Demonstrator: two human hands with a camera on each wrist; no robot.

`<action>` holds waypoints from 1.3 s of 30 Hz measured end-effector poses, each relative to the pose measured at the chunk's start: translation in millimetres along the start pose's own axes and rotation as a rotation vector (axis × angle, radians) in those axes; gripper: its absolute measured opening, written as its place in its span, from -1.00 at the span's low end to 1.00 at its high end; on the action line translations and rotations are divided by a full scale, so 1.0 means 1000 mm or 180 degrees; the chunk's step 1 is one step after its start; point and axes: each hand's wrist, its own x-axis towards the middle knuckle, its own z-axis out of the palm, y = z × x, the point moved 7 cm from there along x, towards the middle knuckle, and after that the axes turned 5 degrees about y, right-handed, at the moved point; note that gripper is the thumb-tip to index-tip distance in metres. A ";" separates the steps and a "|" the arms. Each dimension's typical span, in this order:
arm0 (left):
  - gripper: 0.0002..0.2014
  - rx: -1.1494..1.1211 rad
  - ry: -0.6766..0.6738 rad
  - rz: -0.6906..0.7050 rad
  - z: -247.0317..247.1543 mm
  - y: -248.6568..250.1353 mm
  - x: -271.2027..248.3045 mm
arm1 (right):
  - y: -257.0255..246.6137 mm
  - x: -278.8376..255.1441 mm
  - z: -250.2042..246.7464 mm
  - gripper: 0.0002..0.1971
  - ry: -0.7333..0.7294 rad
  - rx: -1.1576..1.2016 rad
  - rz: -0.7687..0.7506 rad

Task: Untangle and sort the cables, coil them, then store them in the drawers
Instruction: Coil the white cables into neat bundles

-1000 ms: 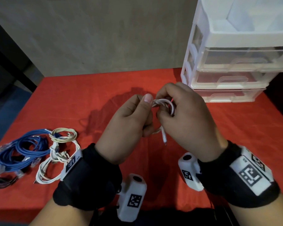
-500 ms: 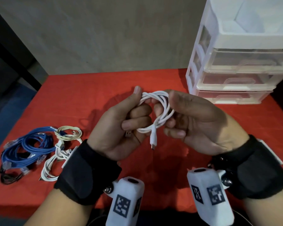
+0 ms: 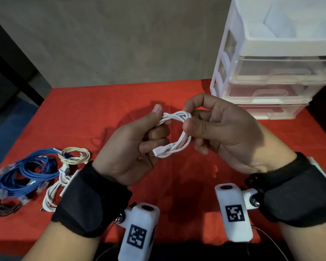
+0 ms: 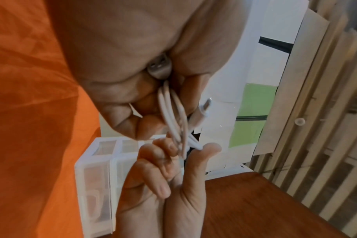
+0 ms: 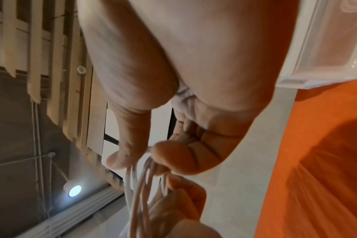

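A small coil of white USB cable (image 3: 177,132) hangs in the air above the red table (image 3: 102,110), held between both hands. My left hand (image 3: 139,140) grips the coil's left side with curled fingers and thumb on top; a USB plug (image 4: 159,66) pokes out of its palm. My right hand (image 3: 201,125) pinches the coil's right side between thumb and forefinger. The cable strands (image 5: 139,185) run between the fingers in the right wrist view. One small connector end (image 3: 155,153) juts out at the bottom of the coil. The white drawer unit (image 3: 271,76) stands at the back right, its drawers closed.
At the left of the table lie a blue network cable bundle (image 3: 28,176), a cream coiled cable (image 3: 74,156), a white cable (image 3: 53,196) and a black cable (image 3: 4,210) near the front edge. A grey wall rises behind the table.
Both hands turned palm-up and spread the white coil between them. The loose connector end, hanging down before, now lies along the coil's bottom.
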 end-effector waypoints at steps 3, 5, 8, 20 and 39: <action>-0.56 -0.0014 0.0068 -0.0065 -0.001 -0.003 0.001 | 0.000 0.000 -0.001 -0.59 0.0022 -0.0086 -0.0010; -0.63 0.0133 0.0235 -0.0019 -0.006 -0.003 0.004 | -0.001 0.000 -0.003 -0.59 0.0093 -0.0362 -0.0093; -0.71 0.0438 0.0494 0.0133 -0.011 -0.001 0.006 | -0.002 -0.001 -0.007 -0.58 0.0241 -0.0872 -0.0266; -0.54 0.1278 0.0150 0.0723 -0.007 0.000 0.004 | 0.001 0.008 -0.028 -0.72 0.0795 -0.0365 -0.0381; -0.64 0.1386 0.0976 0.1185 -0.026 0.020 0.006 | -0.001 0.001 -0.028 -0.61 0.0255 -0.1081 -0.0306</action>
